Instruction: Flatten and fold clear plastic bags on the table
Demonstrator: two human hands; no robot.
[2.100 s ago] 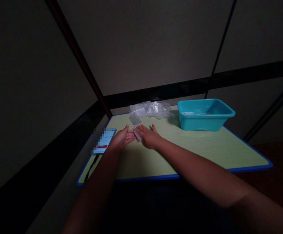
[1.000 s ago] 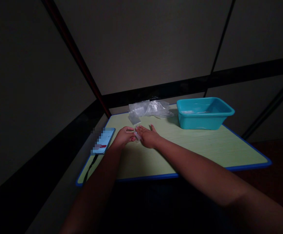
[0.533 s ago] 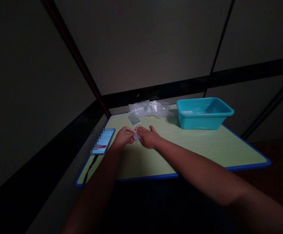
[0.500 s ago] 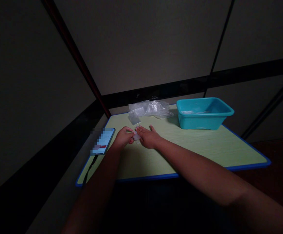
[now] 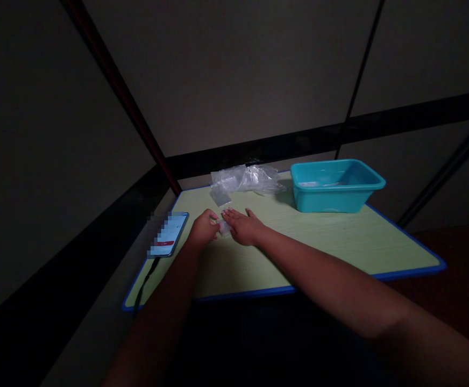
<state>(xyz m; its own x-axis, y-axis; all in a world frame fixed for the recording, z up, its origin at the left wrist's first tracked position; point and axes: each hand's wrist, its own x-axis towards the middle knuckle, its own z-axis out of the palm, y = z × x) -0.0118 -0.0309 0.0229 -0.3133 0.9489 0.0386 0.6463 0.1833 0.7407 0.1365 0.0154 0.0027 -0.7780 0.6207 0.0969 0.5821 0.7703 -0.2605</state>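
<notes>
A small clear plastic bag (image 5: 225, 228) lies on the table between my two hands. My left hand (image 5: 204, 228) is closed in a pinch at the bag's left edge, with thumb and fingers together. My right hand (image 5: 246, 227) lies flat over the bag's right part, fingers stretched out and thumb spread, and covers some of it. Just beyond my hands is another flat clear bag (image 5: 221, 198), beside a heap of crinkled clear plastic bags (image 5: 254, 179).
The pale green table (image 5: 319, 247) has a blue edge and stands against dark walls. At the back right sits a turquoise plastic basin (image 5: 331, 200) with some clear or white pieces inside. A phone (image 5: 172, 236) with a black cable lies at the left edge.
My right hand has slid slightly, and its fingers now lie flatter. More of the small bag shows between the hands. The left hand keeps its pinch; the view has shifted slightly.
</notes>
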